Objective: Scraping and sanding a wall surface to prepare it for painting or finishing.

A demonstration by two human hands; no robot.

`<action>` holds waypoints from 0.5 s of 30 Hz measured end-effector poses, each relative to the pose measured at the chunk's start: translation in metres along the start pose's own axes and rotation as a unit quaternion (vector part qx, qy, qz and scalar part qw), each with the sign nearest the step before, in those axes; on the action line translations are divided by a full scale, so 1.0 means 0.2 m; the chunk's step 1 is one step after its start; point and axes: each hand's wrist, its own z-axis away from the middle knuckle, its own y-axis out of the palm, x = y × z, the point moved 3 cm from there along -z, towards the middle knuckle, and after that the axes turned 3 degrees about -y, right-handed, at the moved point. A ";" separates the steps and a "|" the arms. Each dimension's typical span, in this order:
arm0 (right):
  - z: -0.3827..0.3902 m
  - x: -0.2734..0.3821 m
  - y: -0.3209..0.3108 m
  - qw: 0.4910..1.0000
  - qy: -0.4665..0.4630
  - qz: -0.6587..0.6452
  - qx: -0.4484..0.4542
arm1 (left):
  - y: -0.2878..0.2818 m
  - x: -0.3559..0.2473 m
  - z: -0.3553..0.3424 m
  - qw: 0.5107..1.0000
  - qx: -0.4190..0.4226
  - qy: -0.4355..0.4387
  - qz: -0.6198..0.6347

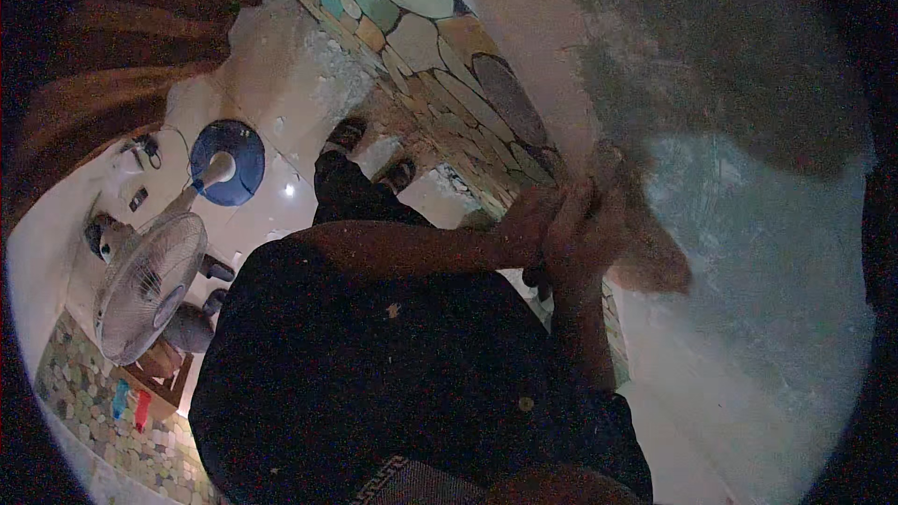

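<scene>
The left hand and the right hand meet close together, fingers curled in; the dimness hides whether either one grips anything, so I cannot tell. They are right by the wall, at the seam where its plain surface borders a stone band; actual contact is unclear. The band's long axis slants from the upper left down toward the lower right, passing behind the hands, and its stones mostly lie lengthwise along that slant. A brown shape, shadow or smear, spreads just right of the right hand. Farther right, the wall carries a dark grey patch above a paler patch, leaving unobstructed room on that side. To the left, the band's lower edge meets the floor, near the person's two feet. Open floor separates the legs from a pedestal fan, with a brown curtain beyond.
</scene>
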 end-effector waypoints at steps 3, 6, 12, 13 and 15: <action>-0.01 0.00 0.01 0.999 -0.017 0.036 0.010 | 0.02 0.07 0.00 0.997 0.017 -0.046 0.063; -0.02 0.00 0.03 1.000 0.000 0.016 0.017 | 0.03 0.12 0.01 0.994 -0.006 -0.048 0.099; -0.04 0.03 0.04 0.998 -0.017 0.068 0.003 | -0.03 0.09 -0.04 0.992 0.090 -0.086 0.017; -0.05 0.04 0.05 0.997 -0.030 0.066 -0.007 | -0.06 0.08 -0.06 0.993 0.083 -0.079 0.002; -0.06 0.05 0.06 0.995 -0.072 0.039 -0.048 | -0.08 0.03 -0.06 0.998 0.050 -0.047 -0.012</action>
